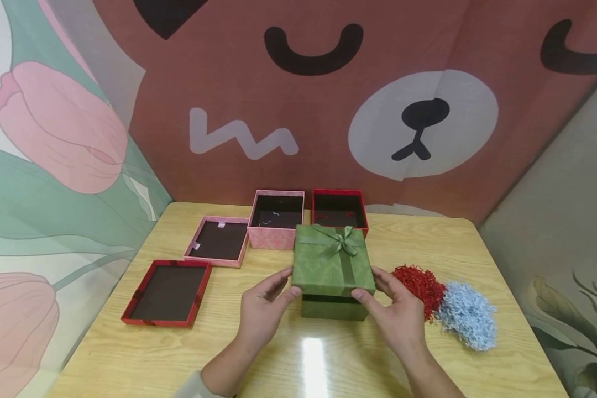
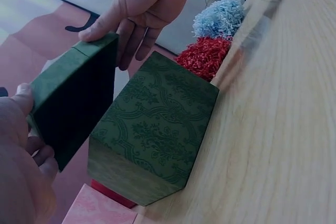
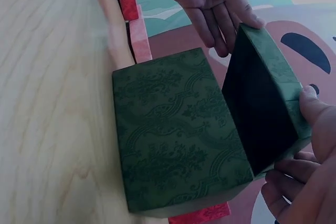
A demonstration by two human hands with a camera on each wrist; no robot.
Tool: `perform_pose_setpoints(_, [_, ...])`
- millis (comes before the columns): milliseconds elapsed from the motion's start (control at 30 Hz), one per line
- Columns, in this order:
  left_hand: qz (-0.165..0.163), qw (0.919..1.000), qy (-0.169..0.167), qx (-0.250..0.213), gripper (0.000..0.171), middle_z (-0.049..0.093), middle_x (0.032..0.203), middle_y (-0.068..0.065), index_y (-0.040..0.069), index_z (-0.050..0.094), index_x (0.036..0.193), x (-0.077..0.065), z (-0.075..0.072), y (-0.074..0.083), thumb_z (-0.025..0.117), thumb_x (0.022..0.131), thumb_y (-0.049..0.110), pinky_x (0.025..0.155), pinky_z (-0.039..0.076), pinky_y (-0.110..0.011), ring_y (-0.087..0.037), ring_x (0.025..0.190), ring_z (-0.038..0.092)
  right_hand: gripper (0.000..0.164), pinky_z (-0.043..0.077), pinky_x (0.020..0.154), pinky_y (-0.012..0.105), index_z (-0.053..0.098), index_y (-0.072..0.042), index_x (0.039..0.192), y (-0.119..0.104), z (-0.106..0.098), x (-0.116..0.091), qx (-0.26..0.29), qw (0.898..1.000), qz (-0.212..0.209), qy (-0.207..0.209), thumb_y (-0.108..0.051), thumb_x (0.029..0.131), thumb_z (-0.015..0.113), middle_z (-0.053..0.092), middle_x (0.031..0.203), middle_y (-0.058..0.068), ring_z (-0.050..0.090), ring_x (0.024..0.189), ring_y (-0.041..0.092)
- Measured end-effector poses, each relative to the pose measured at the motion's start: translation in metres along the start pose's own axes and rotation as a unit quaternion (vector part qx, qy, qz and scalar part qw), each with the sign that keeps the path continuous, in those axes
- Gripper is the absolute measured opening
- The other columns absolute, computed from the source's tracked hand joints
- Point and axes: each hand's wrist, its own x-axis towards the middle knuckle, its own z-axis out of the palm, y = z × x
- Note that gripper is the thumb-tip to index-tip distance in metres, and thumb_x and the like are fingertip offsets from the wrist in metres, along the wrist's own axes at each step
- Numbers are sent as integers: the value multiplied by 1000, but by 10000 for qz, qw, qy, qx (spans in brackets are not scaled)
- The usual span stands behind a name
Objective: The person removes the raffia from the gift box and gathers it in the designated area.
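A green patterned lid (image 1: 323, 271) with a ribbon bow (image 1: 345, 241) is held between both hands, over the green box (image 1: 333, 310). My left hand (image 1: 265, 310) pinches the lid's left side, its thumb at the front corner. On the opposite side my right hand (image 1: 400, 318) grips the lid the same way. In the left wrist view the lid (image 2: 76, 72) is tilted, its dark inside showing, with a gap at the front between it and the box (image 2: 152, 124). The right wrist view also shows the box (image 3: 173, 129) standing on the table; its inside is hidden.
Behind stand an open pink box (image 1: 273, 237) and an open red box (image 1: 339, 192). A pink lid (image 1: 242, 254) and a red lid (image 1: 195, 309) lie upturned at left. Red paper shreds (image 1: 420, 287) and light-blue shreds (image 1: 467, 315) lie at right on the wooden table (image 1: 507, 354).
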Motion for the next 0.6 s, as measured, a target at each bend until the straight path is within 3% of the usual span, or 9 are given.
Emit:
perform_pose_setpoints(100, [190,9997,103,-64,40,75,123,-6,2,76,121,1,0,3,85,82,0,105,52,-34,-24,122,67,51,47,103,23,70,-16,124,-4,2,2,365,9992,-3,140,-24,79,93,77,117,-2,65,122,11])
perform_pose_setpoints(233, [384,9989,247,-35,38,74,123,-10,2,76,118,3,-2,5,85,81,-1,107,50,-34,-22,122,67,43,42,105,14,72,-12,116,-10,5,4,893,9949,-353,311,-9,78,92,75,123,-1,64,122,5])
perform_pose_setpoints(400, [896,9958,187,-24,37,69,128,-16,0,74,121,6,-9,5,82,88,13,111,45,-34,-25,132,61,52,46,106,17,72,-10,126,-12,8,6,1441,9840,-1025,225,7,79,86,72,131,5,66,120,7])
perform_pose_setpoints(533, [1423,9898,-75,-95,52,63,130,-18,-2,70,129,9,-14,6,77,91,33,116,40,-37,-31,140,52,61,49,107,23,68,-5,135,-12,10,8,1789,9744,-1357,49,15,79,81,70,131,12,66,123,14])
perform_pose_setpoints(600, [1628,9863,-205,-142,58,60,129,-19,-2,66,135,10,-16,6,76,92,35,118,39,-39,-30,138,54,63,50,108,25,66,-3,138,-13,11,9,1931,9700,-1476,-19,17,80,80,70,131,15,65,125,17])
